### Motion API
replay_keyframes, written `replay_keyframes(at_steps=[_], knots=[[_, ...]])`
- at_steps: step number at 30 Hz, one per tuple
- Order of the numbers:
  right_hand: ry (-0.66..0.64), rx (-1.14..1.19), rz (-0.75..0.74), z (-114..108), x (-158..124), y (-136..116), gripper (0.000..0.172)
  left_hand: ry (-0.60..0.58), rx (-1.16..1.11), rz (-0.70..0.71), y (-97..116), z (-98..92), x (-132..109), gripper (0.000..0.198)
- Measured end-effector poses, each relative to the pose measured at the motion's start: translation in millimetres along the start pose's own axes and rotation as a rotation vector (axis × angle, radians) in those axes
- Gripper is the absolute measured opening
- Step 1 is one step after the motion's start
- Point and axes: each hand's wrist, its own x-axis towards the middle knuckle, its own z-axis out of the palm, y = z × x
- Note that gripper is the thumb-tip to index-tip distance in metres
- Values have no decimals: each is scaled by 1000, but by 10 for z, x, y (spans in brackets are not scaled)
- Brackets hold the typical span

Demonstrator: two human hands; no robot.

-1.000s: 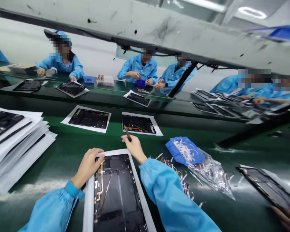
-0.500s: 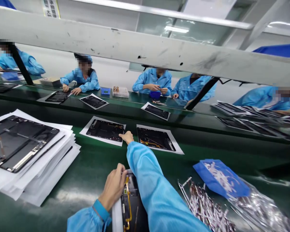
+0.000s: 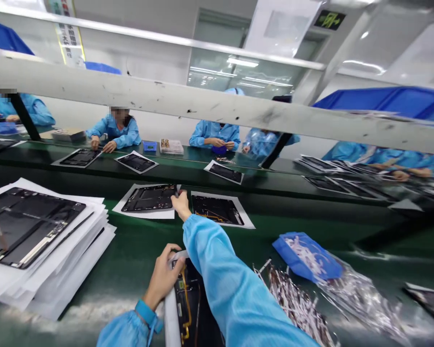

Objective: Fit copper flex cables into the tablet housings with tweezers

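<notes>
My right hand [image 3: 181, 204] reaches forward across the green belt and pinches the near right corner of a dark tablet back panel on a white sheet [image 3: 149, 198]. It also seems to hold a thin dark tool. A second panel on a sheet [image 3: 217, 210] lies just right of that hand. My left hand [image 3: 163, 277] is curled on the top left corner of the near panel in a white tray [image 3: 183, 303], which has a gold flex cable on it. My blue sleeve hides much of that panel.
A stack of panels on white sheets [image 3: 39, 241] sits at the left. A blue bag and a clear bag of small strips [image 3: 311, 270] lie at the right. Several people in blue coats work at the far belt behind a grey beam [image 3: 217, 108].
My right hand stretched from the near panel out to the far left sheet and took hold of its corner. The view tilted up. My left hand stayed on the near panel.
</notes>
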Motion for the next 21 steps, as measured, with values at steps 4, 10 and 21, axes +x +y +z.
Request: replay_keyframes(at_steps=[4, 10, 21], knots=[[95, 24, -230, -632, -231, -224, 37, 44, -37, 43, 211, -15, -17, 26], [333, 156, -379, -2016, -622, -191, 42, 223, -9, 42, 503, -221, -19, 27], [699, 307, -315, -3433, -2013, 416, 47, 841, 122, -198, 154, -1302, 1231, 36]])
